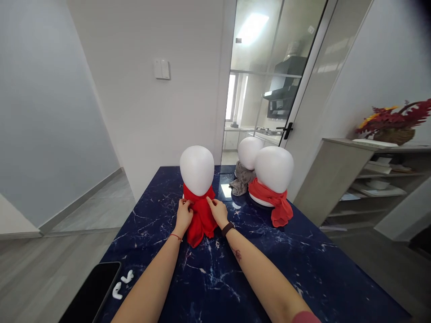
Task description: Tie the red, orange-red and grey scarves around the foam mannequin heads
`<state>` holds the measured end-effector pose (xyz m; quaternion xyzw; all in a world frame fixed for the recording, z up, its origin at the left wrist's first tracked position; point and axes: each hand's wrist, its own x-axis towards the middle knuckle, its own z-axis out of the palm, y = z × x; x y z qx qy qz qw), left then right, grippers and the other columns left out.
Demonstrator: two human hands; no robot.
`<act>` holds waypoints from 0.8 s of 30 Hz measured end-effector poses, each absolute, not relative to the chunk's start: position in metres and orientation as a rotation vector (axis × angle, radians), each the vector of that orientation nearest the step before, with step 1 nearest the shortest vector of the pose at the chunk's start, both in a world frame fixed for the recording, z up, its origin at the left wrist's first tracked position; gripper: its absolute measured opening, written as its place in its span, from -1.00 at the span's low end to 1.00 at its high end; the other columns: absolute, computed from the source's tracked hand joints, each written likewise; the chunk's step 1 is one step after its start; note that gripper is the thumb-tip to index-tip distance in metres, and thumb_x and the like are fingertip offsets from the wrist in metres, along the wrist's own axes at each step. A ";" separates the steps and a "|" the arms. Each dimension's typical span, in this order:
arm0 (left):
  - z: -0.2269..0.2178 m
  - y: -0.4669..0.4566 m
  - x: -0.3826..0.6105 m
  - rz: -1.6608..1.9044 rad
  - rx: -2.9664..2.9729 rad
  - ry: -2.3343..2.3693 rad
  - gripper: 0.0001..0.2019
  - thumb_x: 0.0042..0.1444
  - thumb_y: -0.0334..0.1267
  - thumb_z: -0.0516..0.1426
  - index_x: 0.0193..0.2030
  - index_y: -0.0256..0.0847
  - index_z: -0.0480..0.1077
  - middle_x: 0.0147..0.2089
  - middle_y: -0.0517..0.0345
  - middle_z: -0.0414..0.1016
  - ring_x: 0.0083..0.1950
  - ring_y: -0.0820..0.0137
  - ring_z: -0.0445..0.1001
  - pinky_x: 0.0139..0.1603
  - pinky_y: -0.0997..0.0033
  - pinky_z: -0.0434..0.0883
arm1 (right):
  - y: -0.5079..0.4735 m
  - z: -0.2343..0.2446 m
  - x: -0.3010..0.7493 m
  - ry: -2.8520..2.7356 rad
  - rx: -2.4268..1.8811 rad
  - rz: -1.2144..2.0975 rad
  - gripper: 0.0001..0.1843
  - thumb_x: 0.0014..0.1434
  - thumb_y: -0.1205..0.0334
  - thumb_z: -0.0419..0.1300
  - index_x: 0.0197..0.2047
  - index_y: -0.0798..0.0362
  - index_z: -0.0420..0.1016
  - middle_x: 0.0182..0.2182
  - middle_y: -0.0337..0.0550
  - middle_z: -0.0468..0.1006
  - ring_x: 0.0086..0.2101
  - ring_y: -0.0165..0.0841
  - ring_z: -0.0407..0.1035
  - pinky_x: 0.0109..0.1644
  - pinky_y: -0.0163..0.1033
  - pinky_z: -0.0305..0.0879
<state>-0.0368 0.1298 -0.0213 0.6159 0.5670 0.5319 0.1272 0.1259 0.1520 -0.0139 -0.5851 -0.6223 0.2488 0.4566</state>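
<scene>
A smooth white mannequin head (197, 169) stands upright on the dark blue marbled table. Around its neck is a bright red scarf (200, 215), whose two ends hang down the front onto the tabletop. My left hand (184, 215) pinches the scarf at the left side of the neck. On the other side, my right hand (218, 211) has its thumb and fingers closed on the scarf's edge. The cloth between the hands looks gathered at the neck; whether it is knotted there I cannot tell.
To the right stand two more white mannequin heads, the nearer (274, 168) wearing a coral scarf (281, 208), the farther (250, 152) a grey scarf (241, 179). A black phone (90, 294) and white earbuds (123, 283) lie at the table's (215, 278) front left. A shelf unit (370, 179) stands right.
</scene>
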 end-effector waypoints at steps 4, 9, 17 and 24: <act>-0.020 0.129 -0.036 1.520 1.775 1.666 -0.76 -0.16 -0.54 0.04 -0.36 -0.21 0.41 -0.17 0.06 0.25 -0.20 0.33 0.38 -0.03 0.25 0.40 | 0.157 -0.018 0.125 -1.578 -1.347 0.617 -0.68 0.12 -0.02 0.04 -0.52 0.00 0.35 -0.54 -0.25 0.45 -0.47 -0.35 0.31 -0.39 -0.33 0.07; -0.017 0.128 -0.038 1.559 1.671 1.722 -0.88 -0.14 -0.45 0.08 -0.43 -0.21 0.39 -0.25 0.09 0.29 -0.26 0.33 0.38 -0.05 0.24 0.38 | 0.166 -0.026 0.123 -1.501 -1.312 0.631 -0.75 0.12 0.09 -0.02 -0.50 0.01 0.27 -0.57 -0.27 0.38 -0.51 -0.36 0.25 -0.40 -0.33 0.07; -0.024 0.134 -0.048 1.745 1.254 1.780 -0.94 -0.15 -0.39 0.12 -0.46 -0.22 0.39 -0.37 0.16 0.37 -0.35 0.36 0.40 -0.12 0.25 0.37 | 0.171 -0.024 0.126 -1.250 -1.297 0.695 -0.82 0.13 0.14 -0.04 -0.41 0.00 0.27 -0.43 -0.13 0.46 -0.37 -0.26 0.33 -0.28 -0.26 0.14; -0.032 0.144 -0.052 1.962 0.745 1.532 -0.96 -0.05 -0.42 0.10 -0.42 -0.23 0.32 -0.44 0.22 0.36 -0.36 0.42 0.45 -0.15 0.28 0.43 | 0.179 -0.029 0.131 -0.989 -1.196 0.879 -0.85 0.07 0.14 0.06 -0.45 0.02 0.32 -0.47 -0.20 0.46 -0.37 -0.32 0.32 -0.28 -0.30 0.20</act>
